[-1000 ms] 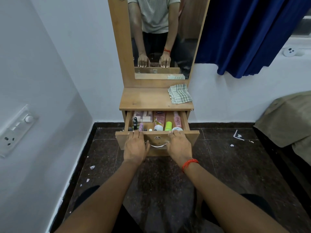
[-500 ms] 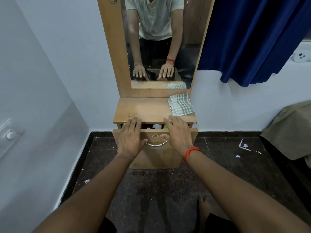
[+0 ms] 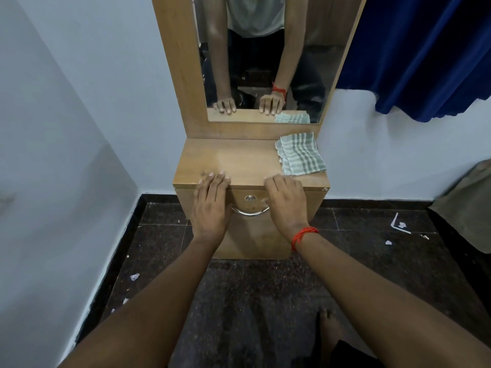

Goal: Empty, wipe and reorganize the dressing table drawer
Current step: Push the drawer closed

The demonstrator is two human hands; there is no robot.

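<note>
Noted drawer [image 3: 251,235] shut, front flush beneath the front edge of the dressing table top [image 3: 233,160]; contents out of sight. Noted left hand [image 3: 212,205] flat against the left half of the drawer front, fingers straight and pressed together, tips lapping over the top's front edge. Noted right hand [image 3: 287,205] on the right half, fingers together, bent at the knuckles, tips hooked over the same edge. Neither gripping the curved metal handle [image 3: 249,212] between them. Folded checked cloth [image 3: 301,154] at the top's back right corner, untouched.

Judged step: either seating the drawer home or bracing before pulling it out; cannot tell which.
- If closing: press evenly through both palms to avoid skewing the drawer in its opening; lift fingertips clear of the lip to avoid a pinch.
- If opening: move one hand to the handle's centre, pull straight and slowly, steady the top with the other, to avoid toppling whatever lies inside.
</note>
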